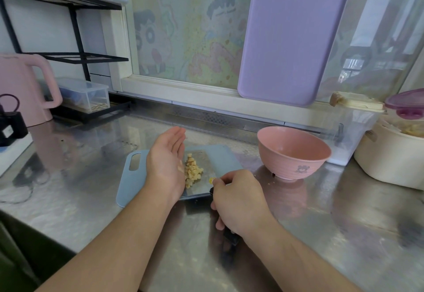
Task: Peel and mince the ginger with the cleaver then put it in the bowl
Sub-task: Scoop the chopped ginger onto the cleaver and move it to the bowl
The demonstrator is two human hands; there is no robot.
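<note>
**Now: diced ginger heaped on the cleaver blade**

Centrally, a small heap of pale yellow ginger [192,169] cubes sits on the flat steel blade of the cleaver [205,172], which lies flat over a blue board [132,177] on the shiny metal table [91,154]. None of the ginger shows in the bowl.

The left hand [167,161] stands on edge just left of the heap, fingers straight and together, its side touching the cubes. A few bits cling to the palm. The right hand [238,202] is curled round the cleaver's dark handle, near the blade's lower right corner, with the handle's end poking out below the fist.

To the right of the board, a little apart, stands a pink bowl [294,154] with a small bear mark on its side. Its inside looks bare.

Further right are a clear tub [353,135] and a cream pot [387,161]. A purple board [291,39] leans upright against the window behind. At far left stand a pink kettle [23,87], a black rack [75,28] and a clear lidded box [87,94].
</note>
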